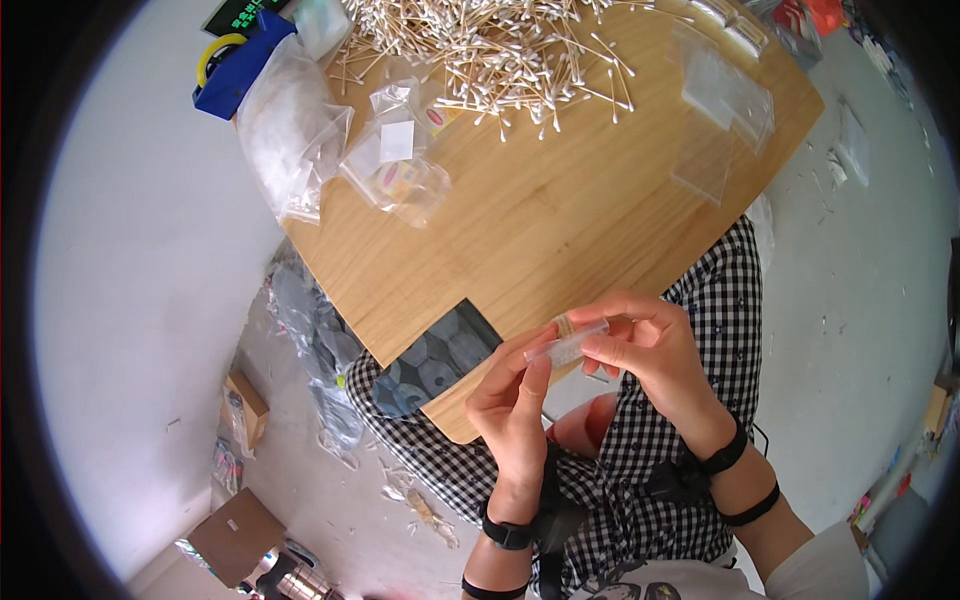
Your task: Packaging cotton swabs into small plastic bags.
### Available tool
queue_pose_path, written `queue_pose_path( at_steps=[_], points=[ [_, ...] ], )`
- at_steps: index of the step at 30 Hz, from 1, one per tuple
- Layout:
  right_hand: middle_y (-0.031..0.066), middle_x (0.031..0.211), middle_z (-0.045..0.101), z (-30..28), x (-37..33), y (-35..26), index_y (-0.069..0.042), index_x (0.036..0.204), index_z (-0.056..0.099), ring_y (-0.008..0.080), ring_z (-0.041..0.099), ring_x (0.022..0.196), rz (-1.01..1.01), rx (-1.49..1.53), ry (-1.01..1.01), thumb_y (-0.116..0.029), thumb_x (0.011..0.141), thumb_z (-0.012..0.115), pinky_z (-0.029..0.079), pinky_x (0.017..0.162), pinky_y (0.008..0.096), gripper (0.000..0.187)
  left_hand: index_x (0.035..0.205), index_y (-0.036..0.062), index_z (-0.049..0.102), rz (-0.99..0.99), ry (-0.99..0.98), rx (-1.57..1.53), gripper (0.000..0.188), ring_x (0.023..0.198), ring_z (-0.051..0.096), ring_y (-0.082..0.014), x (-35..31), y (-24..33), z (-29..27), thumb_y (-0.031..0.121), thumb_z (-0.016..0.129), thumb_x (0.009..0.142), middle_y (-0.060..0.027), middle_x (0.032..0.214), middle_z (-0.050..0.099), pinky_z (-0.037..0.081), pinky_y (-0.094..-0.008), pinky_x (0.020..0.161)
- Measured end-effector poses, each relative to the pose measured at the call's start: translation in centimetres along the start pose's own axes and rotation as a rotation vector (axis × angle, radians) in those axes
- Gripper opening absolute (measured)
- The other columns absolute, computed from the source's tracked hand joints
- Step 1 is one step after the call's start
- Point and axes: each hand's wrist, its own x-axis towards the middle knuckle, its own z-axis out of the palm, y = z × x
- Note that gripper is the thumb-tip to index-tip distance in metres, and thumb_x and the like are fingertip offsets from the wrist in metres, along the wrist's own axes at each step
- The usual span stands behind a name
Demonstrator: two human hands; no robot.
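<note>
From where I stand, the small, narrow, clear plastic packet (567, 345) lies directly between the person's two hands, up by the near edge of the pale brown wooden table (560, 215). Neither hand is nearer: the left hand (512, 400) pinches its left end, thumb against fingers, and the right hand (645, 350) pinches the right end. Its long axis slants, left end nearer, right end pointing farther off; which end opens, I can't tell.
</note>
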Motion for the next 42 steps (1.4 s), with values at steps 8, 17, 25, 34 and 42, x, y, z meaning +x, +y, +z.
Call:
queue_pose_path(
  at_steps=[8, 17, 25, 34, 42],
  points=[
    [0.0079, 0.090, 0.067, -0.1, 0.3, 0.0, 0.002, 0.103, 0.062, 0.0101, 0.063, 0.072, 0.017, 0.053, -0.002, -0.002, 0.081, 0.065, 0.044, 0.055, 0.0183, 0.022, 0.099, -0.0047, 0.062, -0.036, 0.012, 0.072, 0.016, 0.099, 0.057, -0.0184, 0.3, 0.3, 0.6, -0.002, 0.059, 0.084, -0.0126, 0.104, 0.062, 0.044, -0.0302, 0.090],
    [0.0094, 0.087, 0.065, 0.3, 0.3, -0.3, 0.006, 0.100, 0.060, 0.0118, 0.064, 0.074, -0.029, 0.009, -0.003, 0.001, 0.081, 0.062, 0.052, 0.065, 0.0214, 0.020, 0.099, -0.0041, 0.060, -0.113, -0.051, 0.129, 0.018, 0.094, 0.056, -0.0142, 0.9, 1.0, 0.8, -0.004, 0.063, 0.081, -0.0085, 0.101, 0.060, 0.045, -0.0254, 0.084],
    [0.0071, 0.087, 0.064, 1.3, 0.5, -0.3, 0.004, 0.098, 0.061, 0.0098, 0.063, 0.072, -0.099, -0.070, 0.015, 0.000, 0.082, 0.063, 0.051, 0.061, 0.0198, 0.017, 0.097, -0.0033, 0.062, 0.003, -0.032, 0.176, 0.014, 0.094, 0.057, -0.0138, 0.8, 0.7, 0.5, -0.001, 0.063, 0.083, -0.0085, 0.101, 0.061, 0.045, -0.0248, 0.082],
    [0.0075, 0.096, 0.063, 0.6, 0.7, 0.4, 0.001, 0.094, 0.065, 0.0124, 0.065, 0.078, -0.287, -0.164, -0.020, 0.001, 0.084, 0.062, 0.053, 0.065, 0.0209, 0.011, 0.099, -0.0002, 0.068, 0.253, -0.066, 0.341, 0.021, 0.091, 0.060, -0.0170, 1.1, 0.3, -0.5, -0.002, 0.069, 0.078, -0.0099, 0.100, 0.063, 0.048, -0.0266, 0.078],
    [0.0084, 0.091, 0.066, 0.4, 0.9, 0.4, 0.001, 0.088, 0.067, 0.0120, 0.064, 0.075, -0.486, -0.403, 0.000, 0.004, 0.081, 0.063, 0.053, 0.064, 0.0216, 0.009, 0.090, 0.0009, 0.071, 0.375, -0.032, 0.583, 0.017, 0.083, 0.063, -0.0195, 1.2, 1.6, -0.3, -0.005, 0.069, 0.074, -0.0111, 0.094, 0.066, 0.050, -0.0268, 0.072]
  ],
)
